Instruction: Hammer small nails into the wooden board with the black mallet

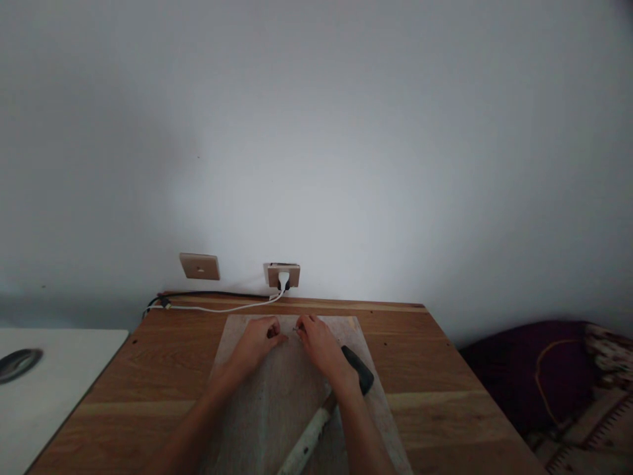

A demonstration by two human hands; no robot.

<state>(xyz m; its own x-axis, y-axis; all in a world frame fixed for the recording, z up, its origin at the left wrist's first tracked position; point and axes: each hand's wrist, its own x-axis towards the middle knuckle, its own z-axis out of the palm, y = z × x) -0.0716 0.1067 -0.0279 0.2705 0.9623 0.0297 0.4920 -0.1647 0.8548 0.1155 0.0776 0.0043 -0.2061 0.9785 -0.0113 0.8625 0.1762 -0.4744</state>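
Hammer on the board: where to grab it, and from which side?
Grip the pale handle near its free end, from above on the near side. The hammer lies flat on the board, handle slanting toward the person; the right forearm crosses it near the black head.

2 hands: L hand (257, 341), R hand (322, 348); 1 hammer (316, 429) right of fingers (275, 332); 1 board (277, 409) under them; 2 wall plates (200, 266) (282, 274), 2 cables (222, 309) (208, 294) beyond.
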